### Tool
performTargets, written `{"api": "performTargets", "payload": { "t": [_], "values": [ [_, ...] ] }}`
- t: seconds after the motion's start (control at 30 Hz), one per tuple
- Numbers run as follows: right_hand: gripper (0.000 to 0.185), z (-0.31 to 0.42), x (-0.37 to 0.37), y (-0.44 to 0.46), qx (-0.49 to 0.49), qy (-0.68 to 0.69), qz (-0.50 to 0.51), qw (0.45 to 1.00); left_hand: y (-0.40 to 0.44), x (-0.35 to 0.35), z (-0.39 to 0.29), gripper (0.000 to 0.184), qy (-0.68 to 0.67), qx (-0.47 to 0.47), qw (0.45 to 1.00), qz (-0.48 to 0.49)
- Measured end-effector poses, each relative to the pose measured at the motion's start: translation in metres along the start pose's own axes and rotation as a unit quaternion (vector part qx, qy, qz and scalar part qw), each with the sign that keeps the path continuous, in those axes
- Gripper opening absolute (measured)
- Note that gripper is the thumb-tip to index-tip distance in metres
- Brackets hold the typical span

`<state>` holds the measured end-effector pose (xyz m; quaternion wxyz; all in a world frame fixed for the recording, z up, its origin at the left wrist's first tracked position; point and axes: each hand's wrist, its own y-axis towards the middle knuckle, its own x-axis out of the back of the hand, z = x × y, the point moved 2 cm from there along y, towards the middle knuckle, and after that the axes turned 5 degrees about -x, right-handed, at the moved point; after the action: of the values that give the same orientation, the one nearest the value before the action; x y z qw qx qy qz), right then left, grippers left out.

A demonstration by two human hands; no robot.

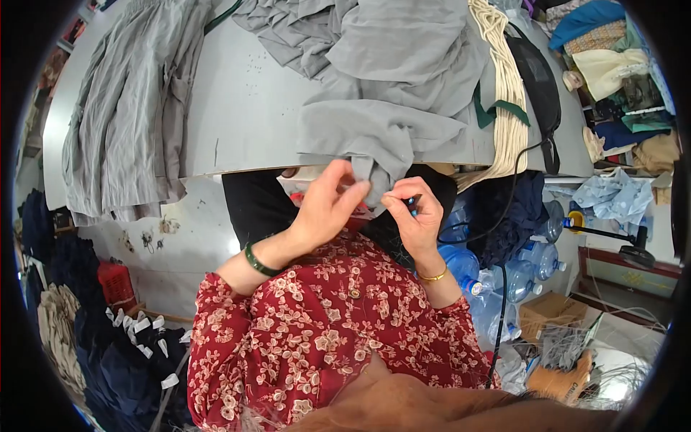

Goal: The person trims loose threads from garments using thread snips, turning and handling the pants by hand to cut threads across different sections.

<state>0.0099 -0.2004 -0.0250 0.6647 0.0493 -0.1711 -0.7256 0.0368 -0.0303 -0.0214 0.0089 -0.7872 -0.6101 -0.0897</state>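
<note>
A grey cloth garment (pixel 385 144) hangs in folds over the table's near edge, its lower end between my hands. My left hand (pixel 324 209), with a dark green bangle at the wrist, is at the left side of this end, fingers and thumb curled about the cloth edge. At the right side, my right hand (pixel 416 219) is closed, thumb and finger pinched close to the cloth. A small dark and blue tool (pixel 412 207) shows in its curled fingers; its exact kind is too small to tell.
Grey trousers (pixel 137 108) drape over the table (pixel 237 122) at left. Cream cords (pixel 509 108) and a black bag (pixel 536 93) lie at right. Several water bottles (pixel 461 266), a cardboard box (pixel 551 315) and a red crate (pixel 116 283) stand on the floor. A black cable (pixel 506 266) runs down at right.
</note>
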Motion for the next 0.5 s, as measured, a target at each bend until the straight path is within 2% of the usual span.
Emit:
{"api": "performTargets", "payload": {
  "t": [0.03, 0.13, 0.17, 0.23, 0.27, 0.3, 0.33, 0.43, 0.5],
  "values": [
    [0.011, 0.000, 0.000, 0.000, 0.014, -0.029, -0.016, 0.999, -0.008, 0.002, -0.014, 0.025, 0.044, -0.022, 0.999, -0.013],
    [0.013, 0.004, 0.001, -0.002, 0.036, -0.073, -0.032, 0.996, -0.025, 0.006, -0.016, 0.025, 0.051, -0.028, 0.985, 0.162],
    [0.014, 0.003, -0.001, -0.003, 0.057, -0.094, -0.032, 0.993, -0.022, 0.000, -0.018, 0.032, -0.101, 0.125, 0.963, 0.217],
    [0.016, 0.000, -0.006, -0.002, 0.107, -0.135, -0.028, 0.985, -0.009, -0.010, -0.009, 0.034, -0.218, 0.209, 0.937, 0.176],
    [0.019, 0.000, -0.009, -0.002, 0.166, -0.176, -0.028, 0.970, -0.003, -0.012, -0.002, 0.035, -0.275, 0.247, 0.916, 0.154],
    [0.020, 0.001, -0.011, -0.003, 0.201, -0.209, -0.026, 0.957, -0.001, -0.014, 0.008, 0.027, -0.343, 0.267, 0.892, 0.126],
    [0.020, 0.002, -0.013, -0.006, 0.233, -0.242, -0.025, 0.941, 0.000, -0.014, 0.012, 0.025, -0.338, 0.265, 0.896, 0.116],
    [0.020, 0.015, -0.016, -0.015, 0.244, -0.200, 0.033, 0.948, 0.002, -0.013, 0.022, 0.015, -0.337, 0.260, 0.899, 0.108],
    [0.020, 0.015, -0.013, -0.026, 0.159, -0.101, 0.165, 0.968, 0.001, -0.013, 0.022, 0.015, -0.341, 0.263, 0.897, 0.097]
  ]
}}
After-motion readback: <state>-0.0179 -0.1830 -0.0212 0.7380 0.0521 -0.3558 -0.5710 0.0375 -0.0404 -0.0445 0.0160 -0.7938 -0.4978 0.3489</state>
